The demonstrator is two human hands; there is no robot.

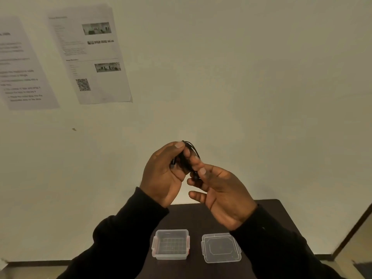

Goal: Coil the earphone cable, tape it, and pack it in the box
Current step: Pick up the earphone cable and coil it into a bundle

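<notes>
A bundle of black earphone cable point(186, 158) is held up in front of the wall, well above the table. My left hand point(163, 174) is closed around the bundle, thumb on top. My right hand point(219, 190) touches the bundle's right side with its fingertips, palm turned up and the lower fingers spread. Loops of cable stick out above the fingers. Below, a clear plastic box point(171, 245) with reddish clips stands open and empty on the dark table point(191, 214). Its clear lid point(221, 248) lies flat to the right of it. No tape is visible.
The small dark table stands against a pale wall. Two printed sheets point(90, 55) hang on the wall at upper left. A door frame or wall edge point(352, 230) runs down at the far right. My dark sleeves cover both lower corners of the table.
</notes>
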